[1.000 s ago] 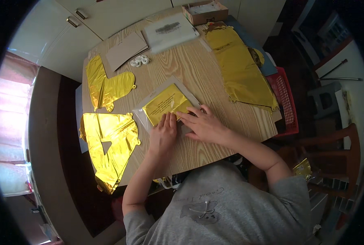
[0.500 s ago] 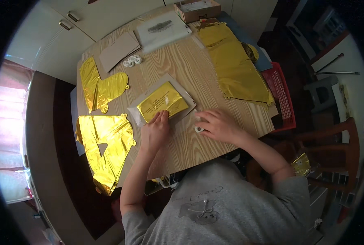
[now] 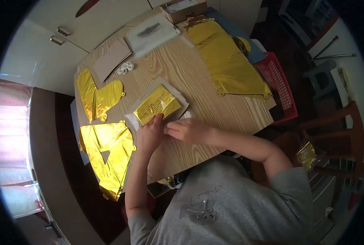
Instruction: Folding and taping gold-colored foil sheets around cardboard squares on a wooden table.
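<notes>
A large gold foil sheet (image 3: pixel 227 61) lay at one o'clock on the surface (image 3: pixel 198 81), a red basket (image 3: pixel 282 90) beside it; a cardboard piece (image 3: pixel 111 60) and white rolls (image 3: pixel 126 67) lay at eleven.

Flat clear plastic pouch with a folded gold foil sheet inside (image 3: pixel 157 105), lying flat on the wooden table, rotated diagonally, long axis running lower-left to upper-right. Gold fold fills most of the pouch, pale margin showing around it. Near edge sits under fingertips of both hands, partly hidden.
</notes>
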A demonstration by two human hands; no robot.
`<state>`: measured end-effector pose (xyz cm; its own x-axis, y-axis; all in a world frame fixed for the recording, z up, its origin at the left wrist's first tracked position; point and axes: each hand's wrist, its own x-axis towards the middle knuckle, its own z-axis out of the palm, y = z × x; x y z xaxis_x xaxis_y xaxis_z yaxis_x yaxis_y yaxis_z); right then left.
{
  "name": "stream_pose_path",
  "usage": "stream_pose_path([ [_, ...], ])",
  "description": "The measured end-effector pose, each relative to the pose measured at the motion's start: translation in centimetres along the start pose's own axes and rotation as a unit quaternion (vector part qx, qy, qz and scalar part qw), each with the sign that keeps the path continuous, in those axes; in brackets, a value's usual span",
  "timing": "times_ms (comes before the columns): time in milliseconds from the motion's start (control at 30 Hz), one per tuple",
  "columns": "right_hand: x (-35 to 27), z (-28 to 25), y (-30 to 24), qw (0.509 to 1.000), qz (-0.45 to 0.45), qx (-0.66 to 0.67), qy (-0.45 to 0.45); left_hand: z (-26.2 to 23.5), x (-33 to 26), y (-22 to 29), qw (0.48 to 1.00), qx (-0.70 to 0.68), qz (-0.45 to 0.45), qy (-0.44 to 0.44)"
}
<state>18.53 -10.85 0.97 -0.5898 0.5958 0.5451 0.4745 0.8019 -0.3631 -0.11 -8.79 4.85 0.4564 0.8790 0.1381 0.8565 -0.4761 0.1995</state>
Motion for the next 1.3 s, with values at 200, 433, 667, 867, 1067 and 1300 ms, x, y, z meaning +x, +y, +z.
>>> stream_pose_path([
  [200, 0.1, 1.8, 0.6, 0.992, 0.035, -0.11, -0.056, -0.3, 0.1, -0.1, 1.0, 0.001, 0.0, -0.011],
  [433, -0.2, 0.5, -1.5, 0.978, 0.069, -0.198, -0.02, 0.1, -0.2, -0.5, 1.0, -0.004, 0.005, -0.001],
  [667, -1.2, -0.7, -2.8, 0.984, 0.087, -0.056, -0.142, -0.2, 0.2, 0.0, 1.0, -0.004, 0.001, -0.015],
  [867, -0.7, 1.3, -1.7, 0.978, 0.068, -0.127, -0.153, -0.3, 0.1, -0.1, 1.0, 0.001, -0.001, -0.018],
  [1067, 0.3, 1.9, -0.9, 0.965, 0.077, -0.171, -0.184, -0.3, 0.1, -0.1, 1.0, 0.001, -0.003, -0.022],
  [1300, 1.5, 2.5, -0.5, 0.953, 0.11, -0.205, -0.193, -0.1, 0.1, 0.0, 0.999, 0.02, -0.015, -0.038],
])
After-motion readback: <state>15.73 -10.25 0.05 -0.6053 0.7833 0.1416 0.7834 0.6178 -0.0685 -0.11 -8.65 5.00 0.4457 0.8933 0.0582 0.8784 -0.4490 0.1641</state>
